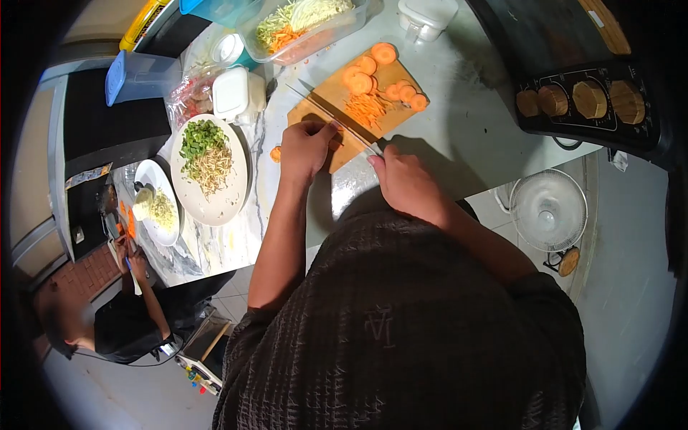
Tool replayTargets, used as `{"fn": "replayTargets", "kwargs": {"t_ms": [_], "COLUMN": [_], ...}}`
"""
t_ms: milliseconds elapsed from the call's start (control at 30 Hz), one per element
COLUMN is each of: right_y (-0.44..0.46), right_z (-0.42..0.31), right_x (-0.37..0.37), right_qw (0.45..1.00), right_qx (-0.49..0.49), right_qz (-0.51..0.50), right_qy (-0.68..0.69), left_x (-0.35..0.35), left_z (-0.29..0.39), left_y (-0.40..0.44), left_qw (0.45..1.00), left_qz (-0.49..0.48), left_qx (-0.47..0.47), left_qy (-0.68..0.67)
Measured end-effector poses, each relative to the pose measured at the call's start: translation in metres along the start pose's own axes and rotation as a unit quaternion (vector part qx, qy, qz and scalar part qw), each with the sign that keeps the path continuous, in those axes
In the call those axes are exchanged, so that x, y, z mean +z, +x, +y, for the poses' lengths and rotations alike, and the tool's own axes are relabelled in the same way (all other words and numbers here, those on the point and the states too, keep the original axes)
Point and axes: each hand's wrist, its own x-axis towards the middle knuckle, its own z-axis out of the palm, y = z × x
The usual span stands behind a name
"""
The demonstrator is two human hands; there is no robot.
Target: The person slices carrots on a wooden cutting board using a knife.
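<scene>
Orange carrot shreds (pixel 364 111) lie beyond the knife (pixel 351 131), seemingly freeing room; right grip (pixel 408 179) wraps its handle (pixel 375 149), left grip (pixel 304 149) curls by the blade (pixel 309 101), any hold unclear

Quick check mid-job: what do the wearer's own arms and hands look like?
The left hand and right hand are gloveless, with no watch or bracelet showing. Dark sleeves end around the elbows, matching a dark, textured shirt with an angular emblem.
</scene>
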Motion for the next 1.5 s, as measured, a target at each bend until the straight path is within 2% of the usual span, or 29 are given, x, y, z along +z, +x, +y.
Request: {"fn": "replayTargets", "kwargs": {"t_ms": [433, 1000, 1267, 1500], "right_y": [0.0, 0.001, 0.003, 0.008], "right_z": [-0.002, 0.002, 0.001, 0.001], "right_x": [-0.007, -0.005, -0.009, -0.008], "right_qw": [1.0, 1.0, 1.0, 0.999], "right_qx": [-0.019, 0.008, 0.003, 0.022], "right_qz": [0.004, -0.006, -0.013, -0.034], "right_qy": [0.005, -0.003, -0.008, 0.0], "left_x": [0.0, 0.0, 0.003, 0.002], "left_z": [0.011, 0.004, 0.004, 0.006], "left_y": [-0.006, -0.001, -0.004, -0.003], "left_qw": [1.0, 1.0, 1.0, 1.0], "left_qz": [0.002, -0.004, 0.007, 0.0], "left_qx": [-0.008, -0.016, 0.013, -0.008], "left_qy": [-0.008, -0.01, -0.019, 0.03]}}
